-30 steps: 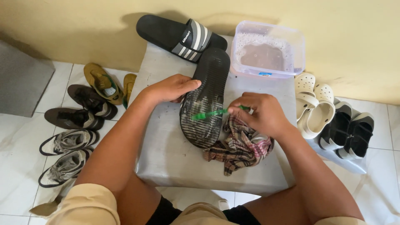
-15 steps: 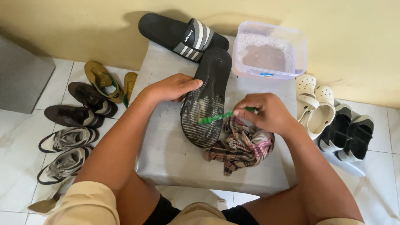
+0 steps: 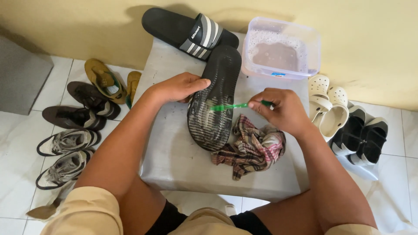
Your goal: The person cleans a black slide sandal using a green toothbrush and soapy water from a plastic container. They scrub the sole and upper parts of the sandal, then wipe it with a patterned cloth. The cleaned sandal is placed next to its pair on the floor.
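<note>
While a row of worn shoes (image 3: 74, 130) lines the white tiles at far left, the work sits on a low grey block (image 3: 174, 165) between the person's knees. Moving right, the left hand (image 3: 180, 87) curls over the edge of a black slide sandal (image 3: 215, 98) turned sole-up, fingers and thumb clamped on its rim to pin it down. Across the wet, gritty tread lies a green toothbrush (image 3: 228, 106), its handle pinched in the closed fingertips of the right hand (image 3: 283, 109). Just below that hand a crumpled plaid rag (image 3: 252, 150) touches the sandal's side. Behind, the matching striped slide (image 3: 189, 28) rests upright at the block's back edge, and a clear tub of soapy water (image 3: 281, 52) stands beside it. White clogs (image 3: 326, 106) and black shoes (image 3: 361, 135) sit on the floor at right.

The hold looks like the weak spot: a soapy sole could slide out from under the left hand on hard brush strokes. The tub stands close to the right elbow's path and near the block's corner, so a wide swing could tip it over the clogs.
</note>
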